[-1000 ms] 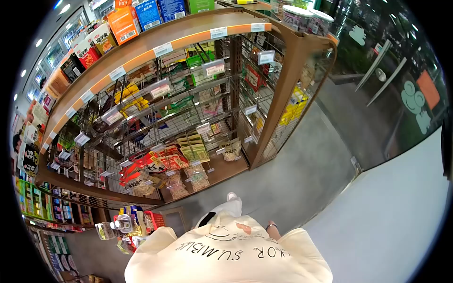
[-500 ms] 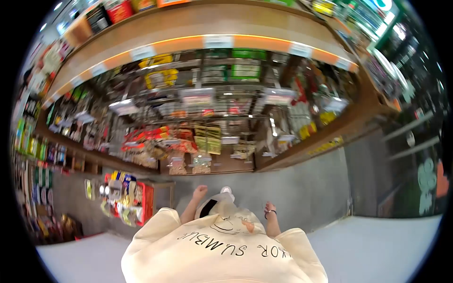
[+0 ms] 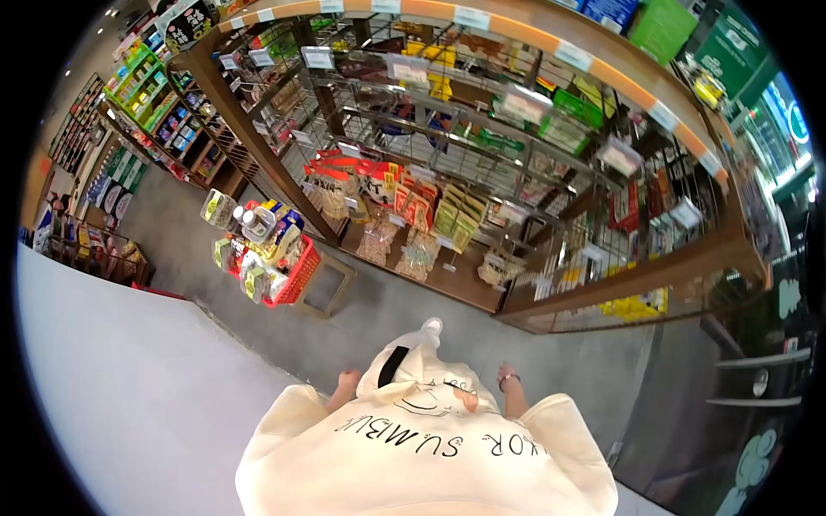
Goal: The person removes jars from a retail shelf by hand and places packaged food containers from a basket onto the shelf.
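I stand on a grey floor (image 3: 551, 353) facing a wooden snack rack (image 3: 258, 142), wearing a cream shirt (image 3: 430, 456) with dark lettering. My left hand (image 3: 348, 379) hangs at my side, fingers curled, holding nothing. My right hand (image 3: 506, 371), with a dark band at the wrist, also hangs low beside my hip; its fingers are too small to make out. Both hands are well short of the rack and touch nothing. One white shoe (image 3: 432, 326) shows ahead of me.
Hanging snack packets (image 3: 413, 206) fill the wire grid of the rack. A red basket (image 3: 298, 268) piled with goods sits on a low wooden stand (image 3: 340, 288) to my front left. More shelving (image 3: 142, 103) runs along the far left. A pale counter surface (image 3: 120, 370) lies at left.
The view has swung so the rack now sits ahead and to the right, and the red basket has moved up and closer. My left hand has dropped lower beside my hip.
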A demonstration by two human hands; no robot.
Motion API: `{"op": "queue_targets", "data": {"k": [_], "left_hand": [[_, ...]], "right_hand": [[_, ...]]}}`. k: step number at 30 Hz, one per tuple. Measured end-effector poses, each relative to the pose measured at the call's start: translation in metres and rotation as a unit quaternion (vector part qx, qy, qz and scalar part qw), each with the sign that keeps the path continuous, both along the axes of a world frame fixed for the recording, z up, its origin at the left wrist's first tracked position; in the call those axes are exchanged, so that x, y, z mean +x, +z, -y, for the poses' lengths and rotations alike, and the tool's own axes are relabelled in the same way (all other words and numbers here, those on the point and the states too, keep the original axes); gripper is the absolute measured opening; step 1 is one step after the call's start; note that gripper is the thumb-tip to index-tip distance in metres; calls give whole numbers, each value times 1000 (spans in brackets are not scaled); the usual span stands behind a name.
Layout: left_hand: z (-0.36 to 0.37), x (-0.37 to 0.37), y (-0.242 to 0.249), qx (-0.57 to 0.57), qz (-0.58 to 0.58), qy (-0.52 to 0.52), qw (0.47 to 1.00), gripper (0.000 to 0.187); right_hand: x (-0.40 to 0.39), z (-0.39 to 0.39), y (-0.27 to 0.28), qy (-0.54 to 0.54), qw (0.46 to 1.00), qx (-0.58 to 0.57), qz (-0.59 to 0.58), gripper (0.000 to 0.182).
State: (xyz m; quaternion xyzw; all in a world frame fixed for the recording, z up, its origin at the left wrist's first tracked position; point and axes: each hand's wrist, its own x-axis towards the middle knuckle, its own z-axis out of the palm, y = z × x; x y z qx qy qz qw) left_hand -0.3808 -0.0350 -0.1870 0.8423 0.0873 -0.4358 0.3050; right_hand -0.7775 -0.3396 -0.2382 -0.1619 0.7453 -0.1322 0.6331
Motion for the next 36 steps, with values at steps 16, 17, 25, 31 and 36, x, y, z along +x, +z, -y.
{"op": "queue_targets", "data": {"k": [16, 17, 25, 31, 36], "left_hand": [[-74, -24, -25, -12, 84, -138, 987, 32], [-74, -14, -34, -41, 70, -158, 984, 28], [-44, -10, 10, -81, 86, -156, 981, 35], [-79, -1, 18, -2, 112, -171, 979, 36], [-157, 1, 18, -22, 115, -15, 993, 36]], "right_hand": [[-50, -158, 20, 42, 996, 63, -42, 33], [-56, -170, 20, 18, 997, 49, -50, 33], [-68, -204, 24, -5, 995, 83, -53, 33], [-1, -194, 40, 5, 998, 53, -36, 33], [64, -177, 47, 142, 988, 29, -51, 41]]}}
